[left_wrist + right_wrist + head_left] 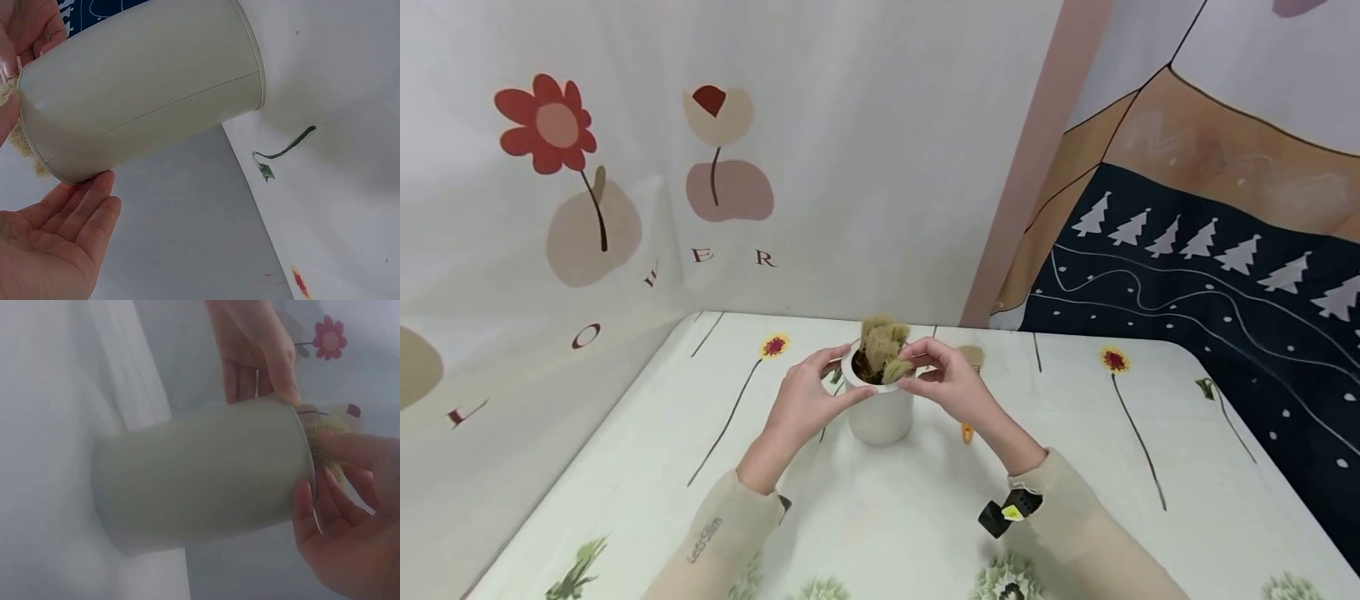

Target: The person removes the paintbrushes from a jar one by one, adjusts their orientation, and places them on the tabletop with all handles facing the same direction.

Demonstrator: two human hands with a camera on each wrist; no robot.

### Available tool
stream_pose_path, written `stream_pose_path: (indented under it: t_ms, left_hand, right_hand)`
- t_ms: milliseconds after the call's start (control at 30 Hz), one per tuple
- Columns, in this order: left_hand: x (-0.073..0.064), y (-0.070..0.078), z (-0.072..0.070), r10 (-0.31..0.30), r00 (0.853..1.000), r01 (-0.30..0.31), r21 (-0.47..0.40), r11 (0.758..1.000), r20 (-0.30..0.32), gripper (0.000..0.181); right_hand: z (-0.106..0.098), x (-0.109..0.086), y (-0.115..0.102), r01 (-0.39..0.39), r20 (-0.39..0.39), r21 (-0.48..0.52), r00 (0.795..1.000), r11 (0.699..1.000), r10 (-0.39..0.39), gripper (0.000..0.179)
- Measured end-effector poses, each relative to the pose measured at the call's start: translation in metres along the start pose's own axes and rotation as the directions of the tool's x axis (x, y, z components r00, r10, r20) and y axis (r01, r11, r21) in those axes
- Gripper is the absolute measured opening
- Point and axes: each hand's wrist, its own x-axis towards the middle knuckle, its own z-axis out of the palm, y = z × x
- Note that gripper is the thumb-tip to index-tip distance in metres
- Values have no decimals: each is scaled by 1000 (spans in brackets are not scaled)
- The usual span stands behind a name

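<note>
A cream-white cylindrical pot [880, 417] stands upright on the table, with a seam down its side in the left wrist view. A fluffy tan tuft of dried grass [880, 337] sticks up out of its mouth, with darker brown material inside. My left hand [808, 396] grips the pot at the rim, thumb on the near side and fingers round the far left. At the right side of the rim, my right hand [951, 383] pinches the edge of the tuft between thumb and fingers. One of its fingers also touches the pot wall [206, 481] in the right wrist view.
Partly behind my right hand lies a brush with tan bristles [972, 357] and an orange handle end [967, 433]. A white cloth with printed flowers covers the table [715, 517]. Printed curtains [865, 167] hang close behind the table and along its left side.
</note>
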Motion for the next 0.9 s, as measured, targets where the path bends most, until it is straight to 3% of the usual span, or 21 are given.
stream_pose_path:
  t_ms: [300,567,733,900]
  left_hand:
    - [-2,-1,3,3,1000,-3,-16,1000,-3,78]
    - [1,0,2,-3,1000,3,-3,1000,2,78]
    - [0,1,1,-14,1000,14,-17,1000,17,79]
    - [0,3,-1,-22,1000,22,-19,1000,18,79]
  right_hand:
    - [7,3,-1,50,-138,-80,989,996,-60,10]
    - [-4,6,-13,170,-209,-8,963,985,-168,12]
    - [-15,9,-23,243,-271,31,936,970,-226,13]
    - [-28,11,-35,329,-365,76,888,941,-281,16]
